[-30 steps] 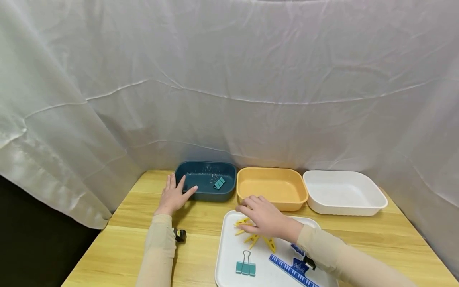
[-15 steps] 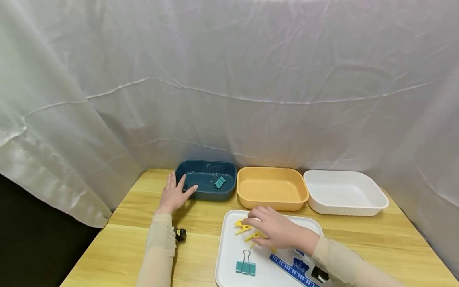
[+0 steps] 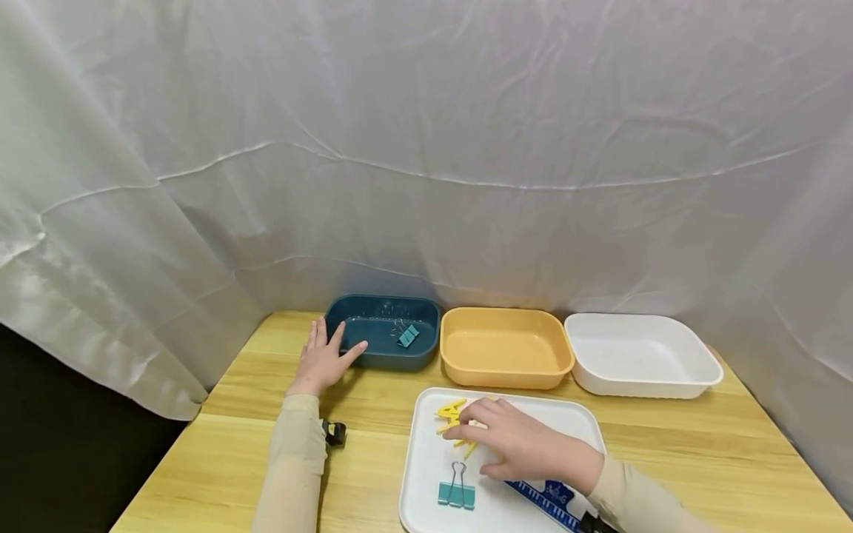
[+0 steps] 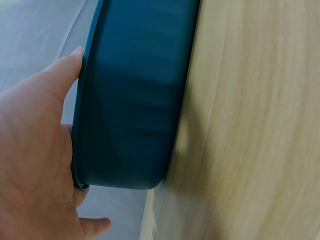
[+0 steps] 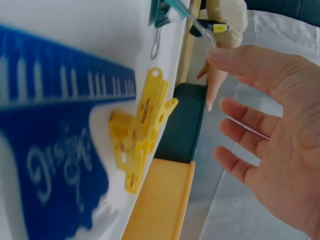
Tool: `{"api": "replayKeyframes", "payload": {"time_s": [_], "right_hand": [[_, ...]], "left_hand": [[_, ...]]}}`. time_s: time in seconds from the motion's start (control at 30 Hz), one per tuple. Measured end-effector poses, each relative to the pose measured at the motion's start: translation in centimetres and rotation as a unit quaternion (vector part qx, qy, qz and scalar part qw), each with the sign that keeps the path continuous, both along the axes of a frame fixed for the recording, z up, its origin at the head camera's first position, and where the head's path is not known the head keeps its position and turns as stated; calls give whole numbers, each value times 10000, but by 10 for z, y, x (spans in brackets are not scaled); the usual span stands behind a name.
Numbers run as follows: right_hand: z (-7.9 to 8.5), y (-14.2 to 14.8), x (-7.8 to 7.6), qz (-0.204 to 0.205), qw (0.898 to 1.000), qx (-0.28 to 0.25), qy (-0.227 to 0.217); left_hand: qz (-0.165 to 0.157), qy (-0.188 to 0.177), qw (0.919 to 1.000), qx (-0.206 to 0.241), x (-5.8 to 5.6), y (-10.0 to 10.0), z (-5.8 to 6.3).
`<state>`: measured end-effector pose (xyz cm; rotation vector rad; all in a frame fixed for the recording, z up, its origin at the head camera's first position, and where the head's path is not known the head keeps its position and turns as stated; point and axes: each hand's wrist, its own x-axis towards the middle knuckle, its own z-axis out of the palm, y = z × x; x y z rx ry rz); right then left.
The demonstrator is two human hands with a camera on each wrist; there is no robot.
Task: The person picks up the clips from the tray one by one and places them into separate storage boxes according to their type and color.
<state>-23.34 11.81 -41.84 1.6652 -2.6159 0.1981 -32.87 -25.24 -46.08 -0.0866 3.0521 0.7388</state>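
My left hand (image 3: pixel 322 365) rests with spread fingers on the left end of a dark teal box (image 3: pixel 389 360); the left wrist view shows its thumb and fingers at the rim. A teal binder clip (image 3: pixel 408 336) lies in that box. Over a white tray (image 3: pixel 423 455) hovers my right hand (image 3: pixel 523 442), fingers loosely bent, nothing between them. Several yellow clothespins (image 3: pixel 450 409) lie beyond its fingertips, partly hidden in the head view. A larger teal binder clip (image 3: pixel 456 495) lies nearer the tray's front. Beneath the right wrist is a blue piano-key patterned clip (image 3: pixel 549 506), partly covered.
A yellow box (image 3: pixel 506 379) stands right of the teal one, and a white box (image 3: pixel 643 389) stands farther right. A pale curtain (image 3: pixel 426 163) hangs behind them. All sit on a wooden table (image 3: pixel 226 459).
The right hand has moved right and nearer to the person over the tray, away from the yellow box's front. The left hand has stayed on the teal box.
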Motion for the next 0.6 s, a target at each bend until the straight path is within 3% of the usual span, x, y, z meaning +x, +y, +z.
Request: {"api": "replayKeyframes", "payload": {"time_s": [0.37,0.6], "right_hand": [[-2,-11,9,354,9972,390,-540],[-8,-18,10,683,9960,461,-346]], "left_hand": [[-20,-19,10000,-14,0,0,1],[6,34,10000,34,-1,0,-1]]}}
